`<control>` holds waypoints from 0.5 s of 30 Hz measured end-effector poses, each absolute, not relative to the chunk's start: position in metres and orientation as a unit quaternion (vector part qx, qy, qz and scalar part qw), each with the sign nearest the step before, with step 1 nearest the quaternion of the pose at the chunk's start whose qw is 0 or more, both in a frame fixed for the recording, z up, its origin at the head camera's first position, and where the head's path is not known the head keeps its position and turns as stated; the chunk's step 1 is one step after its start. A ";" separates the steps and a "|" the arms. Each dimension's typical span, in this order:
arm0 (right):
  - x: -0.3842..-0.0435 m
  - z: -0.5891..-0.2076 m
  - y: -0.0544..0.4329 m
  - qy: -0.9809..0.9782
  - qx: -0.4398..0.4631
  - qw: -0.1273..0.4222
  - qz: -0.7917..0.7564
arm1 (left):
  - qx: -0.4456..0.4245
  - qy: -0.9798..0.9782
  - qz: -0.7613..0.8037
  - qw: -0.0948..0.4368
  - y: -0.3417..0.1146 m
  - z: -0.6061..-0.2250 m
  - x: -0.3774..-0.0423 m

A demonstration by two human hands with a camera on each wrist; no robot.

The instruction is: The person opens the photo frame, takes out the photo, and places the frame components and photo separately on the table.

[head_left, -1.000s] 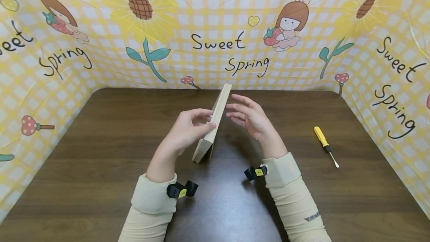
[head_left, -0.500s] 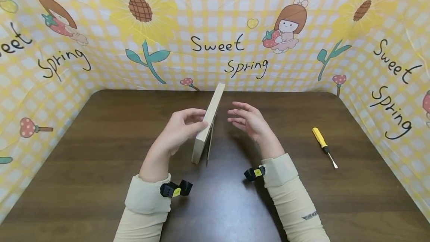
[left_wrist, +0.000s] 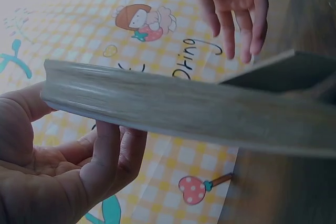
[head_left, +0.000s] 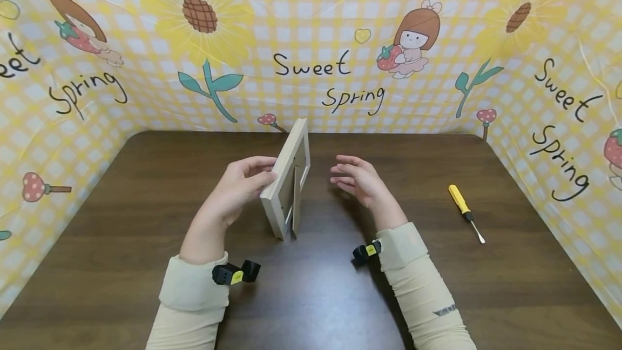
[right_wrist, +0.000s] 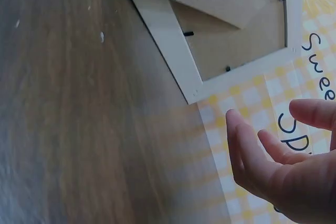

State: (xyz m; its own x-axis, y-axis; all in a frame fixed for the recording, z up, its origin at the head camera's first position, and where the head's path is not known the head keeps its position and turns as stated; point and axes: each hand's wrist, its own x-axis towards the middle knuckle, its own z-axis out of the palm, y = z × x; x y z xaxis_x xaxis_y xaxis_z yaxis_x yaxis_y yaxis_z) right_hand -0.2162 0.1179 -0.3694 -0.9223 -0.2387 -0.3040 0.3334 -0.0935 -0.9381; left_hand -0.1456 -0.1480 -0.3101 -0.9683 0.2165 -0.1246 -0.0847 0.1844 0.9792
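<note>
A pale wooden picture frame (head_left: 288,166) stands on edge at the middle of the table, tilted, with its brown back toward the right. Its cardboard easel leg (head_left: 296,201) sticks out behind. My left hand (head_left: 238,185) grips the frame's near upper edge between thumb and fingers; the left wrist view shows the hand (left_wrist: 79,166) at the rim. To the right, my right hand (head_left: 362,182) hovers apart from the frame, fingers loosely bent and holding nothing. In the right wrist view, small black tabs (right_wrist: 189,34) line the backing board (right_wrist: 231,51).
A yellow-handled screwdriver (head_left: 466,212) lies on the right side of the brown table (head_left: 389,296). A yellow checked cloth (head_left: 311,9) with printed flowers and lettering hangs around the back and sides.
My left hand has carried the frame to the left and turned it, so its back and easel leg show more. The right hand has dropped back slightly from the frame.
</note>
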 end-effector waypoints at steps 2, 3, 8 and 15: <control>-0.216 -0.369 0.119 0.652 0.037 0.193 -0.733 | 0.042 0.763 0.635 0.117 -0.152 -0.309 -0.146; -0.216 -0.369 0.119 0.655 0.036 0.193 -0.729 | 0.042 0.763 0.634 0.117 -0.154 -0.309 -0.146; -0.219 -0.371 0.119 0.663 0.034 0.196 -0.721 | 0.036 0.762 0.636 0.118 -0.159 -0.311 -0.146; -0.223 -0.379 0.113 0.673 0.040 0.209 -0.708 | 0.027 0.755 0.646 0.110 -0.165 -0.313 -0.145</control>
State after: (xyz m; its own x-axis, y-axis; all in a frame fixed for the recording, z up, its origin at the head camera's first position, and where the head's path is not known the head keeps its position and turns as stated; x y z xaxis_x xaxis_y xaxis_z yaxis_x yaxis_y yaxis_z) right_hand -0.2228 0.1129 -0.3786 -0.9091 -0.2421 -0.3390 0.3511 -0.0072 -0.9363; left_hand -0.1454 -0.1653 -0.3133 -0.9744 0.1830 -0.1308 -0.1010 0.1635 0.9814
